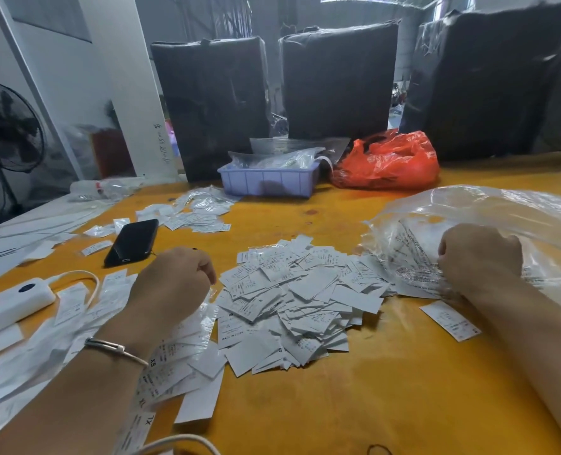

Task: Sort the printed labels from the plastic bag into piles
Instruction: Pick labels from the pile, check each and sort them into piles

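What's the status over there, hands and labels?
Right hand gripping clear plastic bag. Left hand curled beside loose label pile. Phone nearby, nothing blocking.

We are in a warehouse or garment workshop. Three tall black wrapped bales (pixel 338 83) stand along the far edge of our yellow table (pixel 387 389), with a high industrial hall behind them. A standing fan (pixel 8 129) is at far left. A lilac bin (pixel 269 182) of bagged trims and heaps of size labels (pixel 292 300) cover the table.
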### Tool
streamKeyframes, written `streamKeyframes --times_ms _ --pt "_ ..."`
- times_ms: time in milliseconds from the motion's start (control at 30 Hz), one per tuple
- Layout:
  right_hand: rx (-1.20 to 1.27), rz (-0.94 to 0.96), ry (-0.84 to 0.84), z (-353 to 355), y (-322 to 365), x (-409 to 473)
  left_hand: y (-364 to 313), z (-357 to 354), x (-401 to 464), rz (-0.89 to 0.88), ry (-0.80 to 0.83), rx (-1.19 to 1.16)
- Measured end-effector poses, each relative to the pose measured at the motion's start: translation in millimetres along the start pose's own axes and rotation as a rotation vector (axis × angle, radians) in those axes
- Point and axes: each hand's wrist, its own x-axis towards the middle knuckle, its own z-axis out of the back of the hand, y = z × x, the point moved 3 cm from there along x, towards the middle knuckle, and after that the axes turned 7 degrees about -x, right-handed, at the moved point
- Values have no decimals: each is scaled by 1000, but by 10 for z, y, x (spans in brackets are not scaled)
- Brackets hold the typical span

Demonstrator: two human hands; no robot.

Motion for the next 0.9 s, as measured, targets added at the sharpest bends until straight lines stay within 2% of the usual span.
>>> streamKeyframes --times_ms 200,533,667,900 --pt "20 -21 -14 -27 -20 34 -153 -65 -95 -112 61 -257" --pt "35 -10 -38 -65 -31 60 -233 -131 -155 -198 112 -287" --pt "-18 40 6 -96 6 53 -225 -153 -158 -200 125 -299" --pt "244 1 -131 -40 -48 38 -230 -166 -152 -218 127 -301"
